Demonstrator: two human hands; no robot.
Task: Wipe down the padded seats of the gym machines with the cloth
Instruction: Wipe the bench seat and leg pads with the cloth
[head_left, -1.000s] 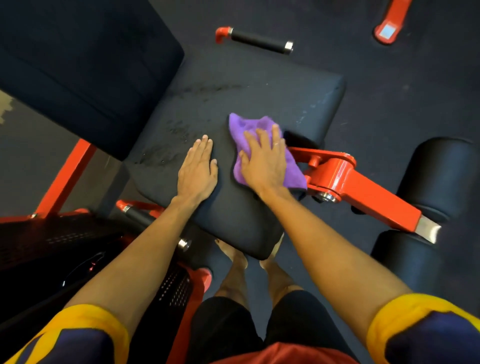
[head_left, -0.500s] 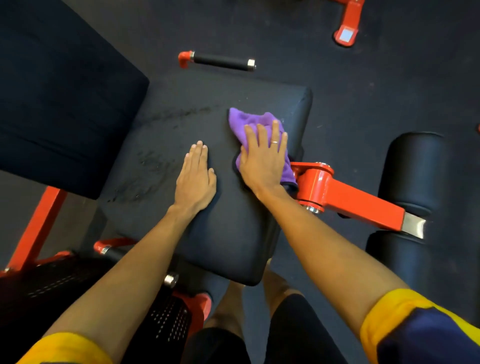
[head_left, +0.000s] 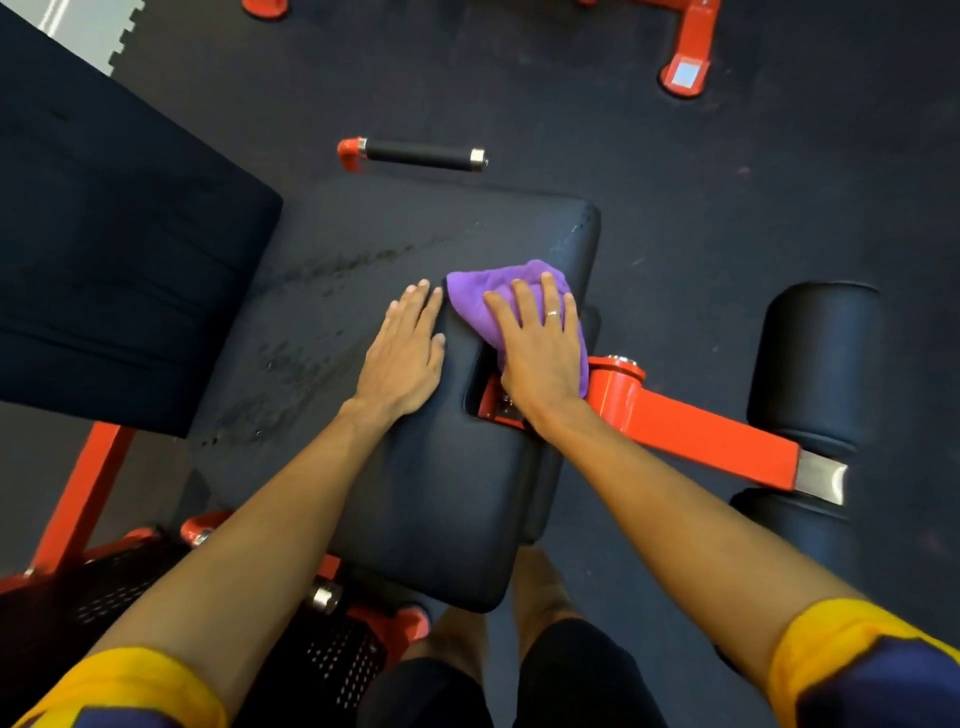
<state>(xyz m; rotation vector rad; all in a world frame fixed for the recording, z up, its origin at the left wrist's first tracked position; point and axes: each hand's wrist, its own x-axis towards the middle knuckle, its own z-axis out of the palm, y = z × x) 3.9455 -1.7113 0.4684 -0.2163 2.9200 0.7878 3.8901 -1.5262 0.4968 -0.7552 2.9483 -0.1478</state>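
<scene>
Head view, looking down. Centre of frame: black padded seat (head_left: 441, 493) of an orange-framed gym machine.

Purple cloth (head_left: 498, 296) lies bunched at centre-right of frame, on the seat's right edge, just above a notch in the pad where orange metal shows.

Right hand (head_left: 540, 353) lies flat on top of the cloth, fingers straight & slightly spread, pressing it onto the pad. It does not clutch the cloth. Ring on one finger.

Left hand (head_left: 405, 358) is just left of the cloth, palm down on bare pad w/ fingers straight & together, holding nothing. Looks like bracing.

Progress (judgement): mid-wipe on this seat. Dark streaks (head_left: 291, 364) & specks run across the seat's left-centre part. Can't tell if they are damp trails or grime, so that area prob. needs a pass. Near end of seat, lower centre, looks plain.

Backrest pad (head_left: 104, 260) at upper left & two roller pads (head_left: 821, 364) at right are untouched now; no sign either way of wiping. Other machines are not in frame beyond orange feet at top, so most of the task likely remains.
</scene>
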